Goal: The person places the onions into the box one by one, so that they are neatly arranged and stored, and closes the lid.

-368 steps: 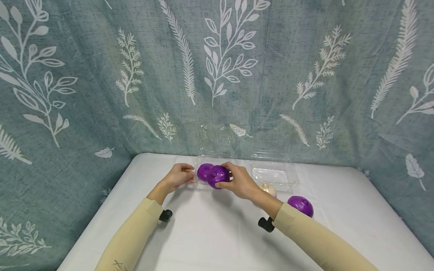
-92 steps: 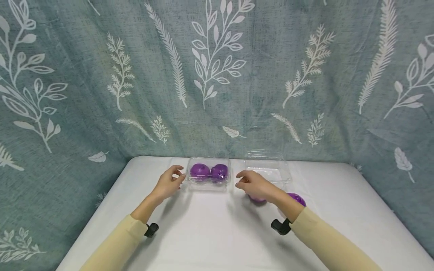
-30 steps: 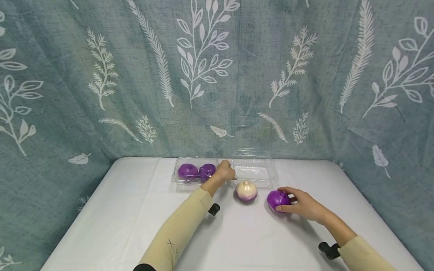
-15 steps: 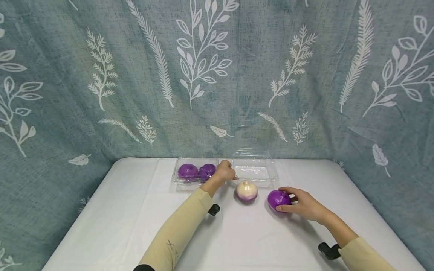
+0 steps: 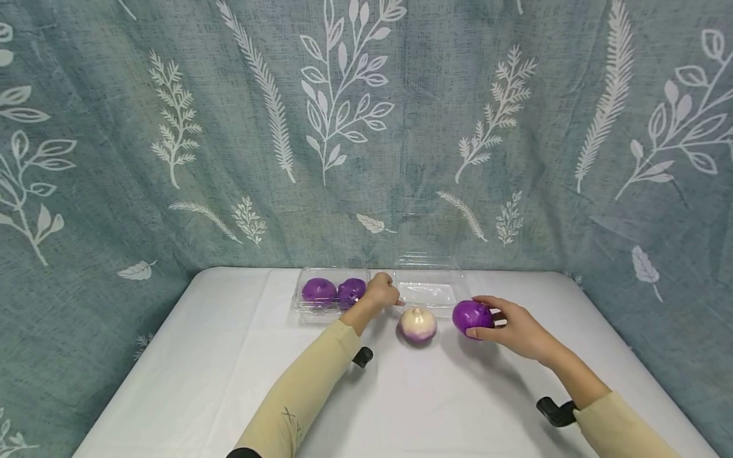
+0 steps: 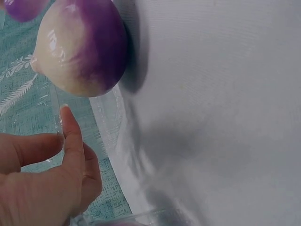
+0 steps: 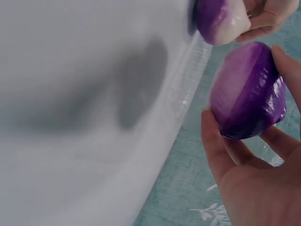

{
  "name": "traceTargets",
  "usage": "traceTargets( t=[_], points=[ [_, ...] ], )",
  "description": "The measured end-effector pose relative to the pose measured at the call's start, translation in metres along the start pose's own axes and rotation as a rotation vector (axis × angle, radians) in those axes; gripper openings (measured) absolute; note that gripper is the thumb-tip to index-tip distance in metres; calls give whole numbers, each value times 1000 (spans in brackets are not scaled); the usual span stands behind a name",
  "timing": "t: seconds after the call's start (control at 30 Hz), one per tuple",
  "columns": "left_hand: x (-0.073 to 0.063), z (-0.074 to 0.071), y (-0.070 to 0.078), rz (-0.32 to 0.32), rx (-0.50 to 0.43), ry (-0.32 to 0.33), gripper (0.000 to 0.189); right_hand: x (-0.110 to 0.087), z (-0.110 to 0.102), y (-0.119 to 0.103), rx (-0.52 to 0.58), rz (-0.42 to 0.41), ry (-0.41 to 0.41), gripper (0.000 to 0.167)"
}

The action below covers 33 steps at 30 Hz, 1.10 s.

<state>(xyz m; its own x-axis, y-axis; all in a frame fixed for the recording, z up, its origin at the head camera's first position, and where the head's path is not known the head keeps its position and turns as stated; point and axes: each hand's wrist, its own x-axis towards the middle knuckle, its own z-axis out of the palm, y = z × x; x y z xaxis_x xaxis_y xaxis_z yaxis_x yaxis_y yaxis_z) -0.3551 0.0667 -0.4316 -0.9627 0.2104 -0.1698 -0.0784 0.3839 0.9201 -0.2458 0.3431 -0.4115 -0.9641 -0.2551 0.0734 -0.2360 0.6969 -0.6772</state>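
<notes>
My right hand (image 5: 518, 327) grips a glossy purple onion (image 5: 472, 319), held above the white table with its shadow below. In the right wrist view, thumb and fingers span the onion (image 7: 249, 92). With thumb and forefinger, my left hand (image 5: 380, 291) pinches the left edge of an open clear plastic container (image 5: 460, 289); the left wrist view shows that hand (image 6: 51, 174) at the clear rim. Just in front of this container sits a cream-and-purple onion (image 5: 417, 324). A second clear container (image 5: 296, 299), lid down, holds two purple onions (image 5: 318, 291), the right one partly behind my left wrist.
The open container's raised lid (image 5: 426, 259) leans toward the patterned curtain (image 5: 258, 127) behind the table (image 5: 229, 356). My left forearm crosses in front of the closed container. Black wrist cameras hang under both wrists.
The left container's lid came down earlier. My left hand then moved to the open container, my right hand to the purple onion. In the last half second the right hand has raised that onion.
</notes>
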Motion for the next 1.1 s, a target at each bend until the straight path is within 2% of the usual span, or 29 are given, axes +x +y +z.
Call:
traceTargets(
  t=[0.1, 0.33, 0.57, 0.77, 0.9, 1.1],
  points=[
    [-1, 0, 0, 3, -14, -6, 52, 8, -1, -5, -10, -25, 40, 75],
    [-2, 0, 0, 21, -5, 4, 52, 29, 5, -13, -3, -19, 113, 74],
    [-2, 1, 0, 13, -7, 16, 51, 55, 22, -11, 23, -4, 159, 78],
    [-4, 5, -5, 2, 30, 38, 53, 74, 43, -7, 72, 49, 141, 83],
    [-5, 7, -6, 11, 14, 33, 54, 86, 52, -6, 74, 70, 124, 86],
    [0, 5, -2, 38, 4, 44, 57, 110, 59, -8, 64, 30, 110, 82]
  ],
)
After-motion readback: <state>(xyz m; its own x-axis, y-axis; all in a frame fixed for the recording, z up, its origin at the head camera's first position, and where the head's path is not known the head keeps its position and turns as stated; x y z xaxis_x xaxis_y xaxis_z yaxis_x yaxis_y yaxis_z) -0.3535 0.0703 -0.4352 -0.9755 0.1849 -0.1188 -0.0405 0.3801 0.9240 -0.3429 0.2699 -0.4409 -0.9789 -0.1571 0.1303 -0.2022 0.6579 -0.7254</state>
